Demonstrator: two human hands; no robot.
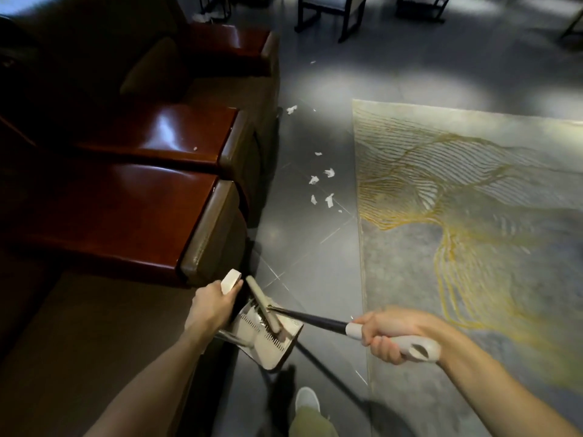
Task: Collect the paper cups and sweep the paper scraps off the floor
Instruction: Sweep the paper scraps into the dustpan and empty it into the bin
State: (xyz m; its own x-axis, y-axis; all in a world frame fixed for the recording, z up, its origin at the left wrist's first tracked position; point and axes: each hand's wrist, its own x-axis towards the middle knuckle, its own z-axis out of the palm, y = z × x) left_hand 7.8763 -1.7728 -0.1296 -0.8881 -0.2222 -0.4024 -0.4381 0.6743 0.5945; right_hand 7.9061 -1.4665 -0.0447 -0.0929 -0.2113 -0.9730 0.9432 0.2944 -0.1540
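Note:
Several white paper scraps [321, 187] lie on the grey tiled floor between the sofa and the rug, with another scrap [291, 109] farther back. My left hand [212, 302] grips the pale handle of a beige dustpan [271, 339] that hangs just above the floor. My right hand [389, 334] grips the pale end of a dark broom handle [315, 320]. The broom head [263, 305] rests against the dustpan's comb teeth. No paper cup is in view.
Dark red sofa seats [126, 209] with brown arms fill the left side. A grey and gold rug [473, 231] covers the floor on the right. Dark chair legs [328, 17] stand at the back. My shoe [307, 402] is at the bottom.

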